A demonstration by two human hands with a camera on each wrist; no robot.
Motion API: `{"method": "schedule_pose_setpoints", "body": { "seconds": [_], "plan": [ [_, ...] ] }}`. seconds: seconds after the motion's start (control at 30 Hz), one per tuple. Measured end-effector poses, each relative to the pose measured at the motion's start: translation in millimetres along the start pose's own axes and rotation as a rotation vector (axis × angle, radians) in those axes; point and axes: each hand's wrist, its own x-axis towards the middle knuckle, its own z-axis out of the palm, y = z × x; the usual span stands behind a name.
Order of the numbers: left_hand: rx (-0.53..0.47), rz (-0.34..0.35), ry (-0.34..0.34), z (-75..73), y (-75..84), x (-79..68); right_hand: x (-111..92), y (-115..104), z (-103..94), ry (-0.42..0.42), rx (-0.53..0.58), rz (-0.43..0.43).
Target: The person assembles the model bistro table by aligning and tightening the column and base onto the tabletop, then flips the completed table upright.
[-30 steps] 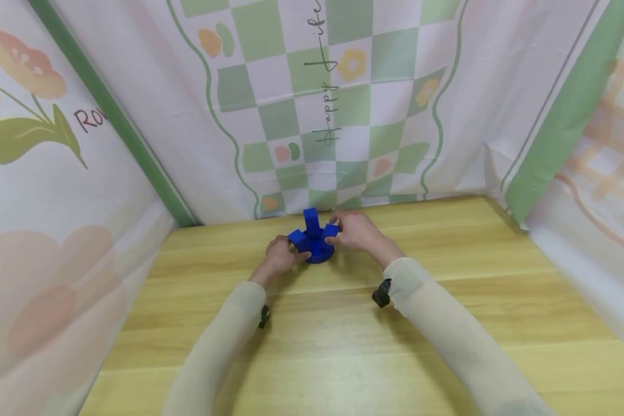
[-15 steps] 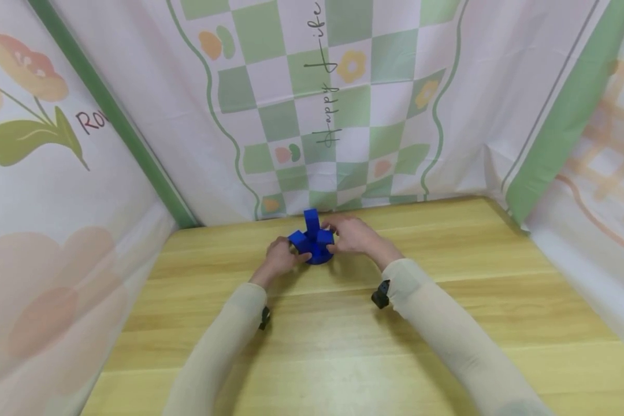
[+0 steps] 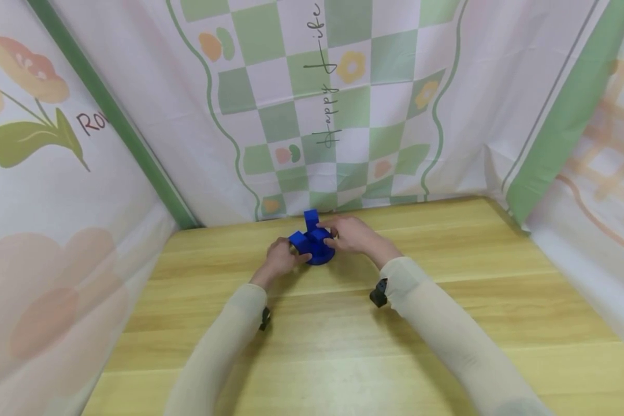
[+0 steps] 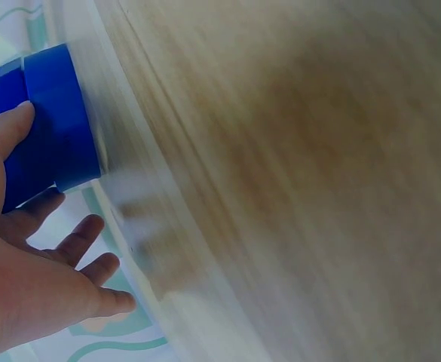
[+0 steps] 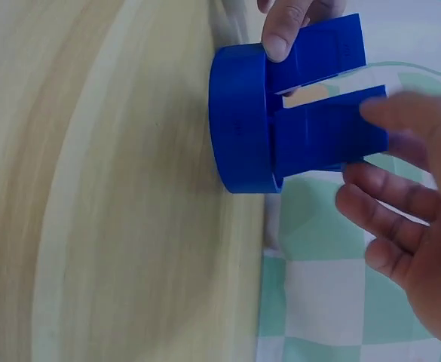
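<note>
A blue round base (image 3: 319, 259) stands near the table's back edge with three rectangular blue blocks rising from it. My left hand (image 3: 281, 256) pinches the left block (image 3: 298, 238) low down, close to the base. Thumb on its face, my right hand (image 3: 355, 234) pinches the right block (image 3: 320, 233) near its free end. At the back, the third block (image 3: 311, 216) stands untouched. The right wrist view shows the base (image 5: 239, 124) side-on, with two blocks clearly visible; the third is mostly hidden. In the left wrist view, several left fingers (image 4: 84, 237) extend away from the block.
The wooden table (image 3: 312, 341) spreads out in front of the hands. A checked curtain (image 3: 338, 115) hangs just behind the base, and printed cloth panels close off both sides. A small black device (image 3: 379, 293) sits at the right wrist.
My right hand has moved slightly left, bringing the right block inward toward the base's middle. The left hand keeps its hold and stays in place.
</note>
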Motion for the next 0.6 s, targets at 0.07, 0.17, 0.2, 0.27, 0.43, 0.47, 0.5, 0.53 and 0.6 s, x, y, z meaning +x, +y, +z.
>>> {"method": "schedule_pose_setpoints", "body": {
  "seconds": [0.07,0.17,0.2,0.27,0.43,0.47,0.5,0.53,0.6],
  "plan": [
    [-0.002,-0.004,0.003,0.4,-0.2,-0.2,1.6,-0.1,1.2,0.008,0.019,0.039],
    [-0.004,-0.013,-0.002,1.1,-0.6,-0.3,3.7,-1.4,1.9,0.011,0.037,0.088],
    [-0.005,-0.016,-0.005,1.3,-0.6,-0.3,4.3,-1.8,1.9,0.007,0.04,0.089],
    [-0.007,-0.022,-0.007,1.7,-0.9,-0.1,5.3,-2.3,2.1,0.003,0.044,0.079],
    [0.005,-0.027,0.005,2.4,-1.6,1.0,7.7,-1.3,4.5,0.016,0.073,0.089],
    [0.007,-0.027,0.009,2.5,-1.7,1.1,7.9,-1.0,4.9,0.026,0.076,0.112],
    [0.008,-0.027,0.011,2.6,-1.7,1.3,7.9,-0.8,5.1,0.035,0.077,0.136],
    [0.006,-0.028,0.013,2.7,-1.9,1.5,7.9,-0.6,5.2,0.043,0.074,0.159],
    [0.009,-0.027,0.011,2.8,-2.5,2.0,8.2,-0.3,5.4,0.061,0.076,0.196]
  ]
}}
